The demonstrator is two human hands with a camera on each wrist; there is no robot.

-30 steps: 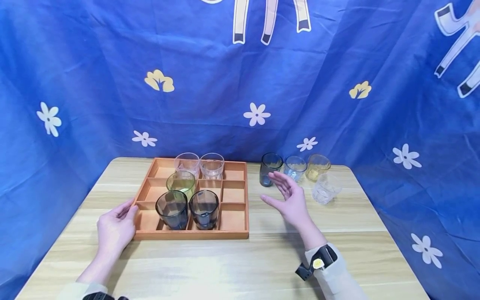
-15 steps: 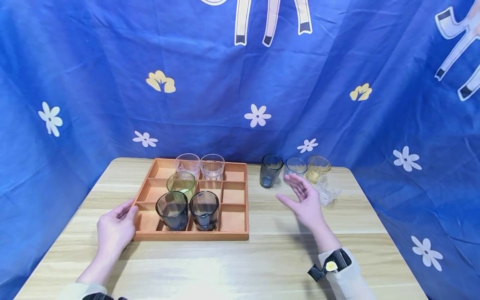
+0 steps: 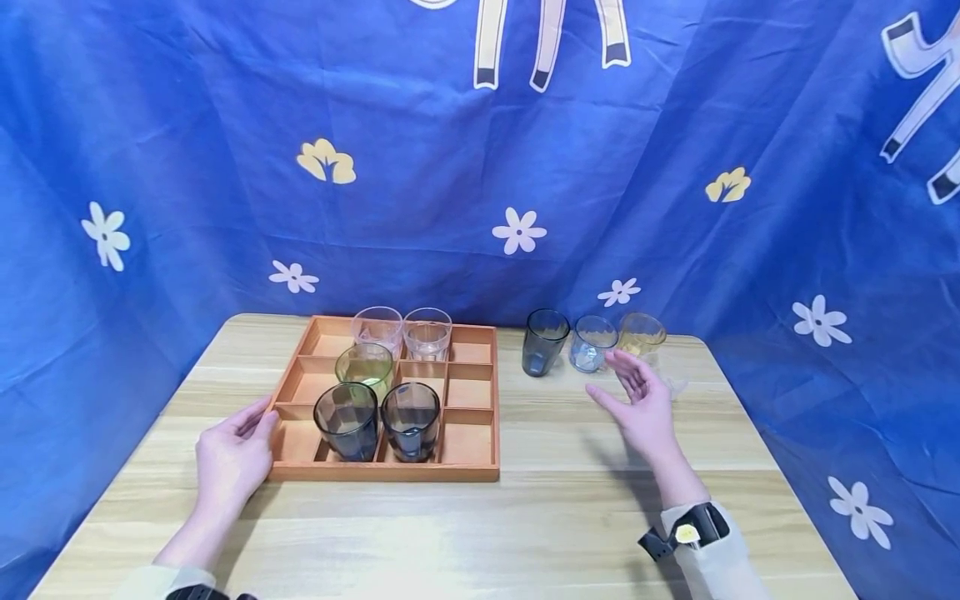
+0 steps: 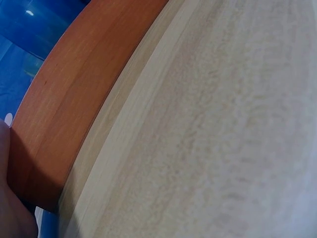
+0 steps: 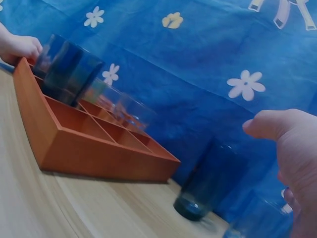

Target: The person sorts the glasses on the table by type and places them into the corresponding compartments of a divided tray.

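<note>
My left hand [image 3: 234, 458] holds the left side of a brown wooden divided tray [image 3: 382, 472], fingers at its edge. Two dark grey glasses [image 3: 347, 425] stand in the tray's front row, with a green glass [image 3: 364, 371] behind them. A pinkish clear glass [image 3: 378, 329] and a colourless glass [image 3: 427, 335] are in the back row. My right hand [image 3: 647, 412] hovers over the table at the right, thumb and fingers spread apart, nothing between them. Beyond it are a light blue glass [image 3: 592, 346] and a yellow glass [image 3: 642, 329]. A clear faceted glass [image 3: 675, 387] is mostly hidden behind that hand.
A tall dark blue-grey glass [image 3: 543, 346] stands between the tray and the light blue glass. The wooden table [image 3: 480, 533] ends at the back against a blue curtain [image 3: 420, 208] with printed flowers, which also closes off both sides.
My right hand has moved to the right, from near the tall dark glass to in front of the clear faceted glass. My left hand and the tray have stayed in place.
</note>
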